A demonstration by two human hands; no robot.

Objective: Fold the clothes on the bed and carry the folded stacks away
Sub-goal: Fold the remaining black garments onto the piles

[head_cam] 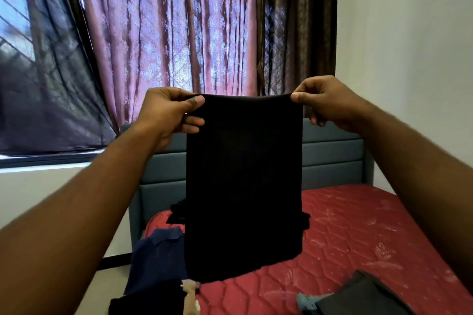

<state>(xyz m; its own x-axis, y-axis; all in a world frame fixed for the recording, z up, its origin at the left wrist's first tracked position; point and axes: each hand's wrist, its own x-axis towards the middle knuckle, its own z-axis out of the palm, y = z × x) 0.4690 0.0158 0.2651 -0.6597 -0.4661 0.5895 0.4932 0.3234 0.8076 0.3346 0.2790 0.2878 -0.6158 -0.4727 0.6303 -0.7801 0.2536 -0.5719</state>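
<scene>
Hands worked as a pair at mid-frame: left hand pinched the top left corner of the black garment, right hand pinched the top right corner, thumbs in front, fingers curled behind. Garment hung upright, already narrowed, its hem above the red mattress. Judged best practice: keep the top edge taut and level, lower it flat, then fold. Navy shirt lay lower left; dark folded clothes lower right.
</scene>
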